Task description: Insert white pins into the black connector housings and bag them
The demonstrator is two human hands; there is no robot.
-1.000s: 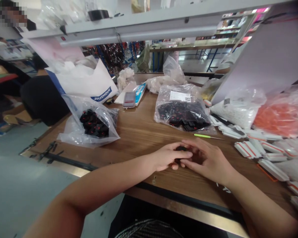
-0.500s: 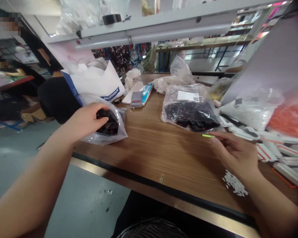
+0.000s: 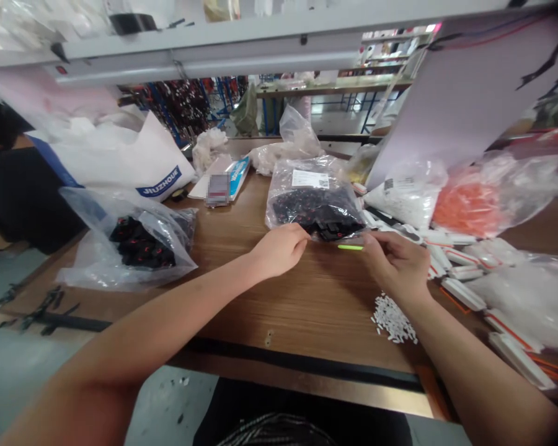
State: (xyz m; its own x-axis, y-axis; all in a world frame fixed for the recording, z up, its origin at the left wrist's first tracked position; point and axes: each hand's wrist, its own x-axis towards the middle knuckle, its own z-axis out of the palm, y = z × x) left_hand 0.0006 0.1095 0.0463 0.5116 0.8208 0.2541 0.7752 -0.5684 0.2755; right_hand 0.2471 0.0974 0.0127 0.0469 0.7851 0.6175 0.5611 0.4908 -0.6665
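My left hand point(image 3: 281, 249) is closed, with its fingertips at the near edge of a clear plastic bag point(image 3: 323, 163) of black parts point(image 3: 337, 210) bearing small red marks. What its fingers pinch is hidden. My right hand point(image 3: 397, 259) is also closed, near the bag's right front corner. A thin yellow-green stick point(image 3: 351, 247) juts leftward from between its thumb and fingers. On the left, a second clear bag point(image 3: 81, 263) lies with its mouth open, showing similar black parts point(image 3: 142, 243) inside.
A pile of small white pieces point(image 3: 393, 319) lies beside my right forearm. White strips with orange edging point(image 3: 465, 293) and bags of white point(image 3: 407, 195) and orange pieces point(image 3: 467, 201) crowd the right. A white paper bag point(image 3: 116, 158) and booklet point(image 3: 239, 176) stand behind; a shelf point(image 3: 242, 28) runs overhead.
My left hand has left the open bag on the left and come right to the front edge of the other bag. My right hand still holds the stick. The view has swung right.
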